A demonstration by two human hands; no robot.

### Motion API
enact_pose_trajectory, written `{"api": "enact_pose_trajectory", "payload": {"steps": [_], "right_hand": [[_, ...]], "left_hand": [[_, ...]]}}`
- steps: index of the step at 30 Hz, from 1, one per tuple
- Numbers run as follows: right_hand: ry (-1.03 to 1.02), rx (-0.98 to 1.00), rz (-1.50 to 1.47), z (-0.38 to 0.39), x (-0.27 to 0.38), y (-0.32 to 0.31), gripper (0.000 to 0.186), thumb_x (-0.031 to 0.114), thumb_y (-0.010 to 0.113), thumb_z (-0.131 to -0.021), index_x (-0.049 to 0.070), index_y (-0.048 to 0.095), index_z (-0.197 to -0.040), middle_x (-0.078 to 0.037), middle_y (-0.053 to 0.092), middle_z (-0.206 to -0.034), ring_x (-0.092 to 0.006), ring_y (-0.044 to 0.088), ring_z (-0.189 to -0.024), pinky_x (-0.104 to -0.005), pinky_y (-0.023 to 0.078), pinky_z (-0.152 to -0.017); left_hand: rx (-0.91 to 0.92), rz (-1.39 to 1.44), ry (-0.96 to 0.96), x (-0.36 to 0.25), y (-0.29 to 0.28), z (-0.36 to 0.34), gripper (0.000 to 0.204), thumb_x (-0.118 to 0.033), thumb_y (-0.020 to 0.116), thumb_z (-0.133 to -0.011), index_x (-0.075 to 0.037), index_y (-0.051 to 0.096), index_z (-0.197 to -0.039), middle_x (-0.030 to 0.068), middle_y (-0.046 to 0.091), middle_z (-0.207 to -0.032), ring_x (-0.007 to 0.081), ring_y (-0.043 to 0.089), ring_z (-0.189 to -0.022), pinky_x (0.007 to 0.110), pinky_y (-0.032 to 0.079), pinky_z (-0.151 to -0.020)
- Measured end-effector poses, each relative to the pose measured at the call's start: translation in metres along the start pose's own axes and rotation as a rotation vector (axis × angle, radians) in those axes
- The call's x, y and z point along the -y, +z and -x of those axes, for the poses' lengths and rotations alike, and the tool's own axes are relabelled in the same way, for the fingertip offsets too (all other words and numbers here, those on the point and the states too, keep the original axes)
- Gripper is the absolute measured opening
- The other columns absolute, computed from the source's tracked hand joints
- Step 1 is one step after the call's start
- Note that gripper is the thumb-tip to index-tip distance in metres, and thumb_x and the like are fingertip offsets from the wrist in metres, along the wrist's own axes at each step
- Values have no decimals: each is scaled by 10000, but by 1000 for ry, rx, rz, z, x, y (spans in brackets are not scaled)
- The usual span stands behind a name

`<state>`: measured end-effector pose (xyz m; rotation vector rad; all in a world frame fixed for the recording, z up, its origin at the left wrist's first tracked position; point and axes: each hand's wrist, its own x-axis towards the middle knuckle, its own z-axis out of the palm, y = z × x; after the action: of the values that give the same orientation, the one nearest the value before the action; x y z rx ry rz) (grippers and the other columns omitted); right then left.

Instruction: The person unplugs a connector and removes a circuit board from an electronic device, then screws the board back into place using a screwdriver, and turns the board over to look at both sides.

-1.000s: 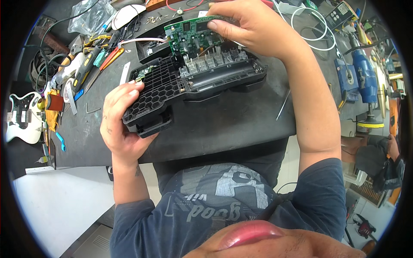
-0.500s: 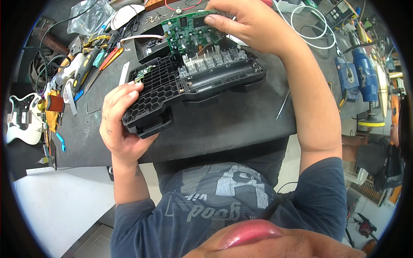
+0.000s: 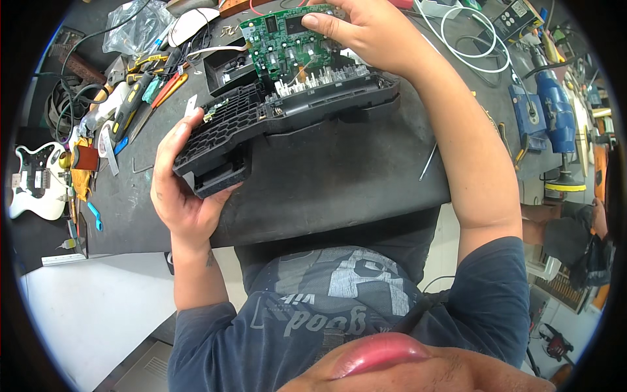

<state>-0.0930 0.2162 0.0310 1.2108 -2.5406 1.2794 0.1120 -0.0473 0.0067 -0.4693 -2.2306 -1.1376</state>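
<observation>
The person's dark T-shirt [image 3: 326,304] carries the only lettering large enough to read: a bold grey lower-case word across the chest, shown upside down, with a shorter, paler piece of lettering just above it in this view and finer print nearby that is too small to make out. On the black box [image 3: 514,21] at the upper right, a pale label is illegible, and markings on the green circuit board [image 3: 282,40] are too fine to read

Dark blue, short-sleeved printed T-shirt [image 3: 307,300]
</observation>
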Motion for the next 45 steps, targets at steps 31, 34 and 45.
{"api": "enact_pose_trajectory", "payload": {"steps": [31, 34, 45], "right_hand": [[101, 50, -253, -3, 3, -5, 182, 163, 692, -999, -18, 675, -991, -46, 675, -817, -100, 591, -774, -292, 493, -711], [86, 49, -212, -3, 2, -6, 188, 169, 696, -997, -18, 676, -990, -48, 678, -821, -106, 594, -776, -295, 494, -714], [97, 87, -135, 0, 13, -14, 198, 181, 697, -995, -16, 681, -1007, -61, 685, -821, -107, 604, -769, -294, 494, -705]], "left_hand": [[65, -145, 166, -6, -7, -7, 728, -65, 874, -603, -21, 594, -1274, 196, 710, -1212, 382, 679, -1142, 487, 512, -1028], [66, -141, 166, -6, -8, -7, 721, -60, 868, -605, -23, 595, -1271, 193, 713, -1205, 380, 680, -1142, 484, 512, -1026], [86, -188, 173, -9, -9, -6, 676, -112, 886, -632, -35, 602, -1241, 188, 718, -1203, 380, 686, -1121, 485, 520, -1013]]}}
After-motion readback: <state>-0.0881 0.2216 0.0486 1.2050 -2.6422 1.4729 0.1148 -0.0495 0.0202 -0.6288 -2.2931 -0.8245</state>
